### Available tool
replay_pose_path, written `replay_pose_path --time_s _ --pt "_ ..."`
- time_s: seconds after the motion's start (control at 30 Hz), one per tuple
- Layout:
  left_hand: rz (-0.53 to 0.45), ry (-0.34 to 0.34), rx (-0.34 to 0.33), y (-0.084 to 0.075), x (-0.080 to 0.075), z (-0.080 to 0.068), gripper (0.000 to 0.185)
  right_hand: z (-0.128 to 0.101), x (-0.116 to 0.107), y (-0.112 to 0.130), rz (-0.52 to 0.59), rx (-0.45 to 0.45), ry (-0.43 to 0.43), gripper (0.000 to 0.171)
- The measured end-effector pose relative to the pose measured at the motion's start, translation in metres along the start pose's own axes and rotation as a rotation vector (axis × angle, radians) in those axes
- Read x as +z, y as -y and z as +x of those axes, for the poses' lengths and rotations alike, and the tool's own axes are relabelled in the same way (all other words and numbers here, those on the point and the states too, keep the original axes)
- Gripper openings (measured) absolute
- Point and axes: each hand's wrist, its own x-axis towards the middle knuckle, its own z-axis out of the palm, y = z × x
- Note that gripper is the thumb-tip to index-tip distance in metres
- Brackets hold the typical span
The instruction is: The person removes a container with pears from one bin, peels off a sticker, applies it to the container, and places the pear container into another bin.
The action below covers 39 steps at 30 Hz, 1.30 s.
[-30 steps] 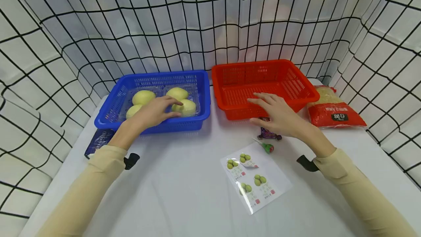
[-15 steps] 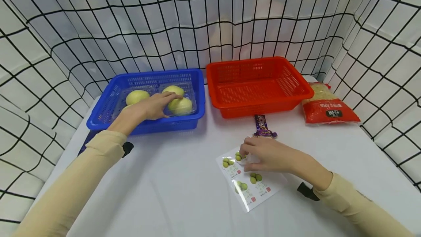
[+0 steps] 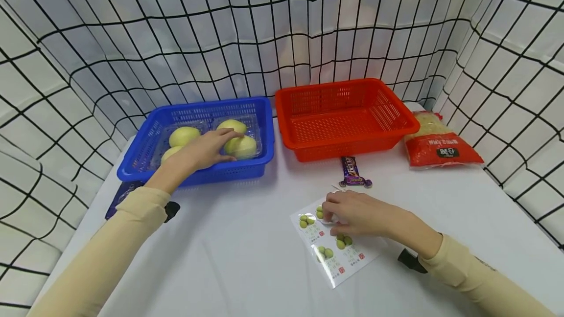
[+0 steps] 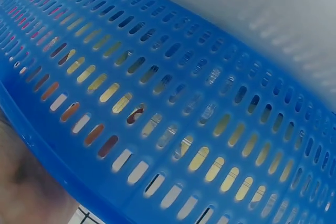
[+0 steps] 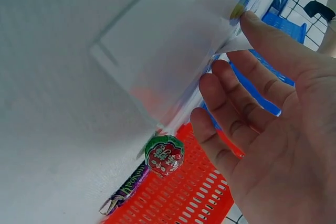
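pears (image 3: 241, 146) in left basket (image 3: 145, 160) | sheet (image 3: 337, 246) before, maybe under lollipop (image 5: 164, 155)

Red basket (image 3: 348, 119) beside blue one; purple candy bar (image 3: 353, 172) before it; red noodle packet (image 3: 436, 143) right; dark packet (image 3: 118, 197) left.

Bright, even light from above fills the head view, leaving only soft, short shadows on the white desk (image 3: 246, 268) under the blue basket (image 3: 264, 158) and the red basket (image 3: 352, 148), while the grid-lined backdrop bows at the edges from wide-angle distortion. The clear packet of green fruit (image 3: 337, 246) catches a pale sheen. In the left wrist view the basket wall is sharp at centre but smears toward the corners; in the right wrist view the right hand (image 5: 273, 129) is crisp and the packet beyond it blurred.
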Motion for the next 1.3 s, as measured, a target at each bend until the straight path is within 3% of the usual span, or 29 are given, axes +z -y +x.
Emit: replay_pose_path --time_s 0.33,0.53,0.73,0.87,0.97,1.17,1.3 --pt "0.015 0.005 0.075 0.005 0.003 -0.003 0.067 -0.002 0.000 0.001 0.000 0.010 0.009 0.020" --pt "0.187 -0.046 0.175 0.002 0.002 -0.001 0.065 -0.004 -0.001 0.000 0.007 0.015 0.004 0.019" --pt "0.403 -0.122 0.180 0.001 -0.001 -0.003 0.076 -0.003 -0.001 -0.002 0.003 0.015 0.002 0.017" --pt "0.476 -0.174 0.152 0.001 -0.001 -0.002 0.084 -0.003 0.001 -0.003 0.011 0.014 0.000 0.017" --pt "0.403 -0.176 0.096 0.000 -0.001 0.001 0.081 -0.003 0.002 -0.003 0.013 0.008 -0.002 0.016" --pt "0.264 -0.187 -0.073 -0.007 0.002 0.013 0.055 -0.002 0.002 -0.003 0.008 -0.015 -0.016 0.015" --pt "0.252 -0.228 -0.170 -0.011 0.004 0.021 0.075 -0.001 0.003 -0.003 0.014 -0.015 -0.016 0.014"
